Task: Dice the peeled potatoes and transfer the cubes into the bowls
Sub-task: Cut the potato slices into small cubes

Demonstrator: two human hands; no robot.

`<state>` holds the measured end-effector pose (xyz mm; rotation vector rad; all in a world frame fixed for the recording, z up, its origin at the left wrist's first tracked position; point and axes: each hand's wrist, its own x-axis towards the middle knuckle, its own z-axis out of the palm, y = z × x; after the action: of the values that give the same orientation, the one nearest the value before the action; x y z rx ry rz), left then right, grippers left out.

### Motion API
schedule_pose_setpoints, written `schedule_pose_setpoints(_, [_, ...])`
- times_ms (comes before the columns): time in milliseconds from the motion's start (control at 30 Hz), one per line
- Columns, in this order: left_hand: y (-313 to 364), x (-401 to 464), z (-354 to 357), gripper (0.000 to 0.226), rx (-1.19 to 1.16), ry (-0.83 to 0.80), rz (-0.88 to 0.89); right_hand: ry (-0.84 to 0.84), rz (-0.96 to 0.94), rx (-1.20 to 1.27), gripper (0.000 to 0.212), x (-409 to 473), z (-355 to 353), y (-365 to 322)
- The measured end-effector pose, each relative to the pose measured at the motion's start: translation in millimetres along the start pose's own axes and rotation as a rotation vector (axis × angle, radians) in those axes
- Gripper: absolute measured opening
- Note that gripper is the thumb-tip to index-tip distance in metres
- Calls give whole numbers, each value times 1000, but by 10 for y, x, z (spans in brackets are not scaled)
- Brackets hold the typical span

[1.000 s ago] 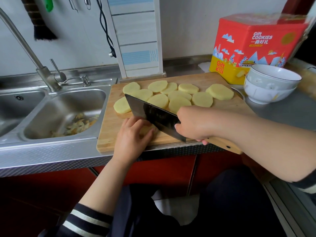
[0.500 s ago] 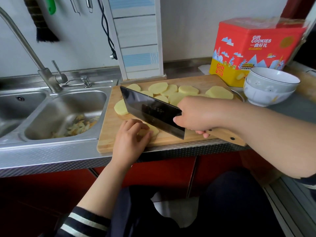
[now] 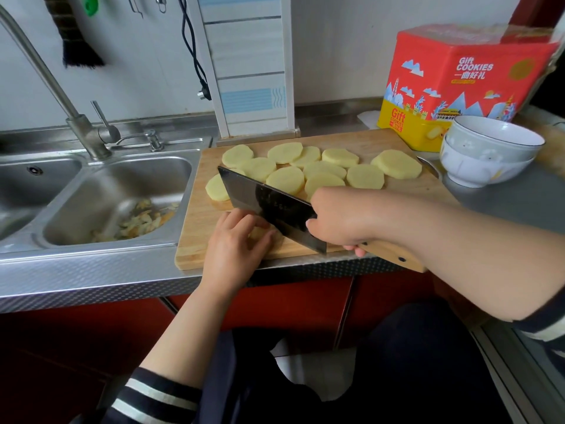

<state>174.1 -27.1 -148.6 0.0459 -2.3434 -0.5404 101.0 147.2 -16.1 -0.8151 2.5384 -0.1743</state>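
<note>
Head cam | right hand (image 3: pixel 336 218) grips cleaver (image 3: pixel 269 206), left hand (image 3: pixel 235 249) pinches potato piece (image 3: pixel 260 232) | slices (image 3: pixel 324 169) done, zero cubes, bowls (image 3: pixel 489 154) empty

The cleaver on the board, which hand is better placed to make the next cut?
Right. The right hand already grips the cleaver, its blade beside the potato piece. The left hand is holding that piece steady on the cutting board.

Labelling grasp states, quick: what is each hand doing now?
Left hand: holding a pale yellow potato piece.
Right hand: gripping the wooden-handled dark steel cleaver.
</note>
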Motion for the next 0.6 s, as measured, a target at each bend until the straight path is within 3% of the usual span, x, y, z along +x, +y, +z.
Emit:
schedule_pose_setpoints(267, [4, -26, -8, 18, -21, 26, -26, 54, -15, 111, 24, -69, -112, 132])
schedule_pose_setpoints(600, [-22, -53, -4, 20, -23, 50, 29, 33, -52, 27, 30, -134, -108, -38])
